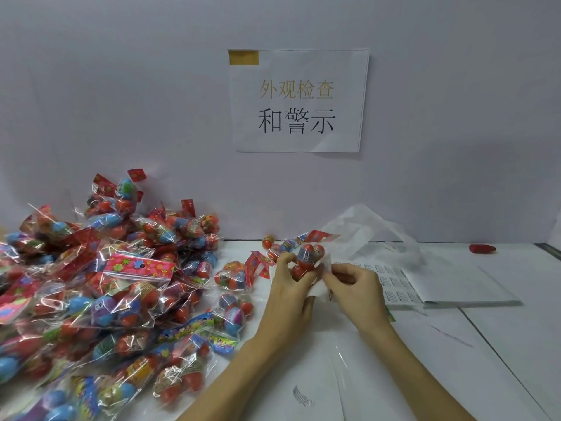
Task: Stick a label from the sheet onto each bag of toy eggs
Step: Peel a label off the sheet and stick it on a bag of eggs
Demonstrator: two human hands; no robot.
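Large heap of bagged toy eggs (100,287) on worktop (455,360) at left, left hand (290,287) grip grasping one bag of toy eggs (306,259) at centre, right hand (352,287) grip pinching a white label (318,288) against it, label sheet (397,284) just right.

Head view: worn on your head, looking forward and down at the white table (379,360) from close by (your only view).
Facing: the grey wall (151,86) ahead.

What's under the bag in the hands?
The label sheet on the white table. The bag and hands cover the sheet's left edge.
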